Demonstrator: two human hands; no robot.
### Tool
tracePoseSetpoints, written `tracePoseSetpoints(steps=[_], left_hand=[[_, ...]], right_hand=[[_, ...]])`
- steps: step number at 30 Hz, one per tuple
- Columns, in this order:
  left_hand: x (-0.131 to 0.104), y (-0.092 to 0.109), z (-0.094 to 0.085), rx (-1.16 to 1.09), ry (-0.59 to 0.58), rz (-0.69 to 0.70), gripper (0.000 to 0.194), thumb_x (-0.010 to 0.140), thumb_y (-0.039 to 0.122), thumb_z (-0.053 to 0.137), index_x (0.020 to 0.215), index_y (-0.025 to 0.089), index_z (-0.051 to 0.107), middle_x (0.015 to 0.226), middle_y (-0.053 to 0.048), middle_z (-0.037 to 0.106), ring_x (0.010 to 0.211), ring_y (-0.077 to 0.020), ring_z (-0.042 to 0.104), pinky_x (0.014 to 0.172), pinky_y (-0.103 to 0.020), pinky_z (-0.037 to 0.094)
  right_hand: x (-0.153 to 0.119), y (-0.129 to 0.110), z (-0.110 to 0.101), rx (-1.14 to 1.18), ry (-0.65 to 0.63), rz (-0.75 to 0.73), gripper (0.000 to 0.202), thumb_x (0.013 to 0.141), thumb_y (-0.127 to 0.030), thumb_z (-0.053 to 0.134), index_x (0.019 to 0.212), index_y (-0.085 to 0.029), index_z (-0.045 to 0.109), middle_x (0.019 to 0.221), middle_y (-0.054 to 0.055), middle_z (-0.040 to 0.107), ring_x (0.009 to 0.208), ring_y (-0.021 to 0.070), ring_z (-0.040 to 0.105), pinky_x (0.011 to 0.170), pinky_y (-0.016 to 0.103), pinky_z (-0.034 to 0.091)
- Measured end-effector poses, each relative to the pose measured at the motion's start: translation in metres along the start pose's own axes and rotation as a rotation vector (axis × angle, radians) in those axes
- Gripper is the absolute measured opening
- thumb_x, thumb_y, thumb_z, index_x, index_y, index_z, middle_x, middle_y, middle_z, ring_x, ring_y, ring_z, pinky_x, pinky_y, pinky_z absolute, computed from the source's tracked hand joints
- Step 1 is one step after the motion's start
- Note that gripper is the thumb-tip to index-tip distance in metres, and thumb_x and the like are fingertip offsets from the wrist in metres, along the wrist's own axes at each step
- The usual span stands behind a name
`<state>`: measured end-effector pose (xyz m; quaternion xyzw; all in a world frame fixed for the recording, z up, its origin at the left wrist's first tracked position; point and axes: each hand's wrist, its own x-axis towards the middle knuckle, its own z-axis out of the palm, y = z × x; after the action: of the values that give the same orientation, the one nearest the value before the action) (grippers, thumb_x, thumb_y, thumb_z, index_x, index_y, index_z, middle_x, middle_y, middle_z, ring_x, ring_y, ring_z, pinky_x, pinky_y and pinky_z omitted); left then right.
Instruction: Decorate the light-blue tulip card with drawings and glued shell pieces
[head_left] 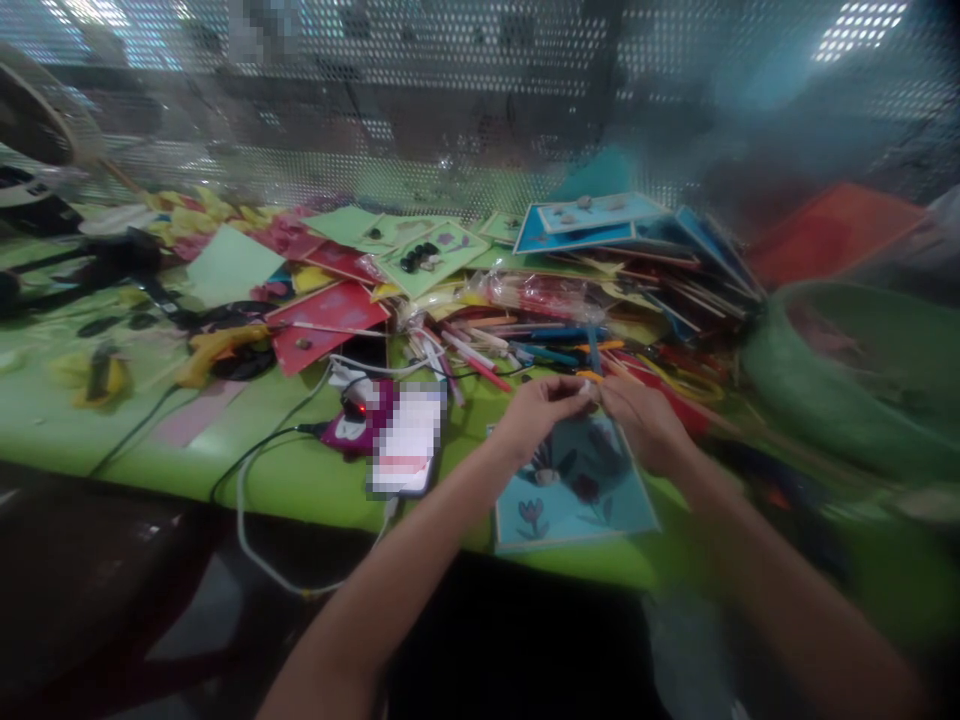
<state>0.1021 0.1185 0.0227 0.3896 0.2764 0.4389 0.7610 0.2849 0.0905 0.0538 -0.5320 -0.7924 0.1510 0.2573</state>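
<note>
Both hands meet over a flower-painted blue card

Far left, a yellow glue gun (225, 355) on the green tabletop (300, 496), its cord trailing over the front edge. Beside it, a pink paper strip (199, 415). Next, a red card (330, 322), tilted, one small stone-like lump on it. Then a purple power socket (364, 425), red light showing, touching a phone (409, 440) with a pale, blurred-out screen.

Left hand (551, 405): thumb and fingers in a narrow pinch on a small pale piece (589, 391), too small to identify. It is above the far edge of the blue card (555, 525), which lies near the table's front edge, dark and reddish flowers on its face. Right hand (645, 425): fingers curled, tips at the same piece; cannot tell whether they grip it. Far right, a green basin (840, 400).
</note>
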Motion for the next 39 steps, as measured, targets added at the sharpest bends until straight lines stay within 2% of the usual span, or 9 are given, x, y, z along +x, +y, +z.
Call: tracePoseSetpoints(steps=[4, 6, 9, 16, 20, 22, 29, 39], left_hand=[[-0.001, 0.005, 0.001, -0.07, 0.025, -0.003, 0.045, 0.059, 0.034, 0.098, 0.094, 0.014, 0.077, 0.089, -0.003, 0.076, 0.076, -0.0107, 0.068, 0.087, -0.03, 0.055], [-0.001, 0.007, 0.001, -0.085, 0.054, -0.001, 0.046, 0.059, 0.034, 0.099, 0.094, 0.014, 0.077, 0.088, -0.003, 0.076, 0.075, -0.0099, 0.067, 0.083, -0.028, 0.054], [-0.001, 0.009, 0.002, -0.062, 0.08, 0.002, 0.046, 0.058, 0.034, 0.099, 0.093, 0.015, 0.076, 0.088, -0.002, 0.075, 0.075, -0.0099, 0.068, 0.077, -0.025, 0.054], [-0.002, 0.008, 0.003, 0.074, 0.093, 0.032, 0.042, 0.065, 0.036, 0.095, 0.095, 0.014, 0.075, 0.089, -0.003, 0.076, 0.08, -0.0125, 0.068, 0.081, -0.027, 0.051], [-0.003, 0.009, 0.003, 0.103, 0.059, 0.059, 0.043, 0.067, 0.04, 0.093, 0.098, 0.015, 0.076, 0.092, -0.005, 0.077, 0.083, -0.0131, 0.068, 0.086, -0.029, 0.051], [-0.001, 0.008, 0.002, 0.117, 0.06, 0.092, 0.044, 0.066, 0.042, 0.093, 0.095, 0.014, 0.076, 0.089, -0.004, 0.076, 0.081, -0.0128, 0.067, 0.086, -0.029, 0.051], [0.005, -0.001, -0.002, 0.137, 0.069, 0.114, 0.047, 0.061, 0.044, 0.095, 0.089, 0.012, 0.075, 0.081, -0.003, 0.075, 0.073, -0.0117, 0.065, 0.079, -0.029, 0.052], [0.002, 0.002, -0.001, 0.147, 0.016, 0.119, 0.047, 0.063, 0.05, 0.093, 0.085, 0.012, 0.075, 0.078, -0.003, 0.075, 0.072, -0.0121, 0.068, 0.079, -0.029, 0.056]], right_hand=[[0.0, 0.001, 0.001, 0.094, 0.064, 0.057, 0.037, 0.105, -0.05, 0.043, 0.083, -0.023, 0.057, 0.079, 0.003, 0.064, 0.072, 0.0199, 0.06, 0.066, 0.033, 0.048], [0.0, 0.0, 0.003, 0.112, 0.109, 0.05, 0.027, 0.099, -0.049, 0.057, 0.094, -0.023, 0.061, 0.083, 0.003, 0.065, 0.072, 0.0189, 0.06, 0.065, 0.032, 0.048], [0.001, -0.003, 0.007, 0.179, 0.195, 0.002, 0.027, 0.093, -0.042, 0.069, 0.11, -0.022, 0.064, 0.095, 0.005, 0.07, 0.078, 0.0191, 0.065, 0.069, 0.031, 0.052], [0.002, -0.003, 0.012, 0.161, 0.355, -0.109, 0.017, 0.09, -0.028, 0.072, 0.107, -0.024, 0.073, 0.098, 0.004, 0.076, 0.077, 0.0195, 0.07, 0.072, 0.034, 0.058], [0.001, 0.0, 0.013, 0.055, 0.401, -0.205, 0.023, 0.09, -0.019, 0.069, 0.111, -0.026, 0.074, 0.104, 0.004, 0.08, 0.094, 0.0234, 0.075, 0.087, 0.039, 0.06], [0.001, 0.001, 0.014, 0.009, 0.414, -0.251, 0.026, 0.089, -0.015, 0.069, 0.111, -0.026, 0.075, 0.104, 0.004, 0.081, 0.097, 0.0242, 0.076, 0.091, 0.04, 0.06], [-0.002, -0.001, 0.013, -0.099, 0.415, -0.3, 0.024, 0.092, -0.018, 0.069, 0.113, -0.027, 0.075, 0.104, 0.003, 0.082, 0.094, 0.023, 0.078, 0.087, 0.038, 0.062], [-0.003, 0.001, 0.011, -0.102, 0.381, -0.274, 0.021, 0.093, -0.021, 0.068, 0.113, -0.026, 0.076, 0.104, 0.004, 0.083, 0.094, 0.0232, 0.079, 0.084, 0.038, 0.064]])
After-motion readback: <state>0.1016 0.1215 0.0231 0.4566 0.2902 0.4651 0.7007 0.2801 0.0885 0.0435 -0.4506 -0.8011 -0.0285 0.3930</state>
